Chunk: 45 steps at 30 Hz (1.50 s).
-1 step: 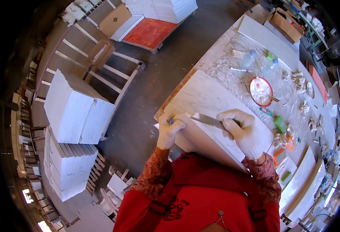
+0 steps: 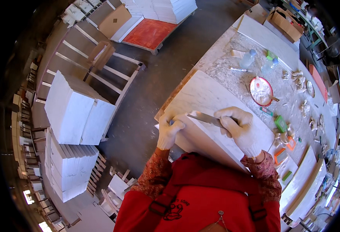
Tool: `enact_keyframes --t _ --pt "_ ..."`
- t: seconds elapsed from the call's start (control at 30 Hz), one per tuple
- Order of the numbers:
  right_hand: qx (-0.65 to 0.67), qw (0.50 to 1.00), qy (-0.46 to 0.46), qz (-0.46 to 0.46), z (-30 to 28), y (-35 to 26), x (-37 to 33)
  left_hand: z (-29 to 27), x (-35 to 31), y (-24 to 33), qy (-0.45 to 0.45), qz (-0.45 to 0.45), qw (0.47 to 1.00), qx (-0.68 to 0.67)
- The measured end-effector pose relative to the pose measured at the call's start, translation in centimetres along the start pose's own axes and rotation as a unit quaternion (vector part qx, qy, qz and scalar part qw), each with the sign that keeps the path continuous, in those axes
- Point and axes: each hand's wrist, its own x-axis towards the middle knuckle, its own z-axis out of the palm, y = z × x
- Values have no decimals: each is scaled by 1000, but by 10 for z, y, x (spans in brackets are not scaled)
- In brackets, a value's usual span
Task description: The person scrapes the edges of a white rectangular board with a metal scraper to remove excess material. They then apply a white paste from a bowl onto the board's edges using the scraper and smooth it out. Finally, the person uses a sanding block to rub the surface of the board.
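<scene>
A white, grey-veined marble slab (image 2: 205, 136) stands tilted on its edge in front of me, against my apron. My left hand (image 2: 167, 132), in a pale work glove, grips its far left corner with thumb and fingers. In my gloved right hand (image 2: 239, 129) is a flat metal scraper (image 2: 206, 118). The scraper's blade points left and lies along the slab's upper edge, its tip close to my left fingers. Beneath, another marble slab (image 2: 204, 91) lies flat on the dusty worktable (image 2: 220, 58). My right fingers hide the scraper's near end.
On the table's right stand a red-rimmed bowl (image 2: 260, 97) of white paste, plastic bottles (image 2: 248, 59), a marker (image 2: 239, 69), a green block (image 2: 280, 123) and an orange block (image 2: 280, 156). Stacked white slabs (image 2: 75, 112) stand left, beside a metal rack (image 2: 119, 87). A cardboard box (image 2: 286, 24) sits far right.
My right hand and the scraper have shifted slightly left and away from me along the slab's edge. The left hand keeps its hold on the corner.
</scene>
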Motion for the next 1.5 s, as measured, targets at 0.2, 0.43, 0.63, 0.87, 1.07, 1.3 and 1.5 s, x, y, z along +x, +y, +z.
enact_keyframes --t 0.2,0.43,0.63,0.87,1.07,1.3,1.5 --pt "-57 998 -11 -14 7 -3 8 1 -1 0 14 3 1000 4" --pt "-17 997 39 67 -33 18 -28 -8 0 -13 10 35 999 34" --pt "-33 970 242 10 -112 97 -5 -15 2 -34 38 66 995 68" --pt "-504 753 416 74 -231 222 30 -9 8 -31 22 35 999 5" --pt "-686 650 273 181 -255 232 82 -4 10 -27 23 19 999 29" --pt "-618 691 374 21 -268 228 163 7 9 -1 39 46 998 23" --pt "-572 710 410 9 -343 299 211 13 20 -12 -20 -18 999 -27"
